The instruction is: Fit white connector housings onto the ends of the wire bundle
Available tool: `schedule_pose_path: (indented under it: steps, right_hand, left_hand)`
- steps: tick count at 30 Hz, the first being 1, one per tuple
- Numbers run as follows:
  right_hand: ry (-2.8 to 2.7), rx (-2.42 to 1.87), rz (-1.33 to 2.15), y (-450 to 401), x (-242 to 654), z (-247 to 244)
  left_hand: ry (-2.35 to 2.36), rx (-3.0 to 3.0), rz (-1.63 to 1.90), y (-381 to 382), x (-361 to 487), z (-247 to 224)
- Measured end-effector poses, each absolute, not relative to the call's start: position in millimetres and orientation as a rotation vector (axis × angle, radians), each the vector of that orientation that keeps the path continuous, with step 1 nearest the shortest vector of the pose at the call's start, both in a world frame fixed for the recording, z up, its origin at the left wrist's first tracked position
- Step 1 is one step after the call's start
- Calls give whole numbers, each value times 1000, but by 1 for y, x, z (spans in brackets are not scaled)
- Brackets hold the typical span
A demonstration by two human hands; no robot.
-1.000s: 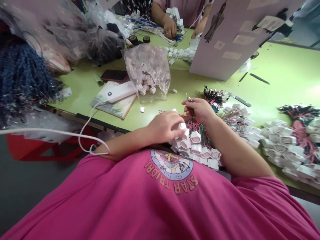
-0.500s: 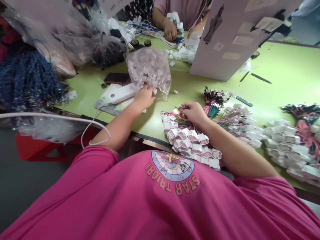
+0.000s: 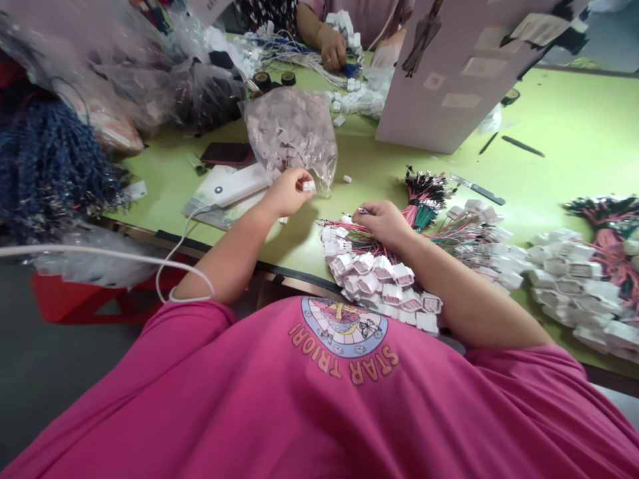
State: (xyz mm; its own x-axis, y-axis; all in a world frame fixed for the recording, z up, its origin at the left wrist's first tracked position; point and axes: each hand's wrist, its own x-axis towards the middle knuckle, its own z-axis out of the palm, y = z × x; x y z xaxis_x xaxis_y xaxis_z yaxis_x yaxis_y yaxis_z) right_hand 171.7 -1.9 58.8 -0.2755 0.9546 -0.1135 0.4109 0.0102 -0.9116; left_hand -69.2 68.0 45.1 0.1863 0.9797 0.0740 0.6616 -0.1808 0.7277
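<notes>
My left hand [image 3: 291, 191] pinches a small white connector housing [image 3: 308, 187] just in front of a clear plastic bag [image 3: 292, 126] full of similar white parts. My right hand [image 3: 383, 221] is closed on thin wires whose metal-tipped ends [image 3: 364, 211] poke out past the fingertips. Below that hand lies a heap of white connectors [image 3: 384, 279] with red and dark wires, near the table's front edge. Beyond my right wrist is a bundle of black-ended pink and green wires [image 3: 424, 199].
A white power bank [image 3: 244, 186] with a cable and a dark phone [image 3: 227, 153] lie left of the bag. More connector bundles [image 3: 574, 286] are at right. A pale upright panel [image 3: 424, 86] stands behind; across the table, a co-worker's hand [image 3: 332, 48] handles wires.
My left hand has come away from the bag's mouth, now with a white connector housing between its fingers. My right hand stays about where it was, at the wires.
</notes>
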Motion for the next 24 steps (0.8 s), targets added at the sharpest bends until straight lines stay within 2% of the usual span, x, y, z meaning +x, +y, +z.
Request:
schedule_pose_path:
  steps: [4, 7, 14, 24]
  right_hand:
    - [-1652, -1379, 1416, -3, 173, 63]
    - [-1561, -1378, 1488, -3, 173, 63]
    - [-1469, -1380, 1499, -2, 170, 60]
    - [-1648, -1481, 1376, -2, 164, 62]
  left_hand:
    - [1009, 1450, 697, 35, -50, 55]
    - [865, 1316, 700, 24, -36, 47]
    - [842, 1280, 801, 24, -30, 26]
    - [999, 1609, 832, 20, -18, 29]
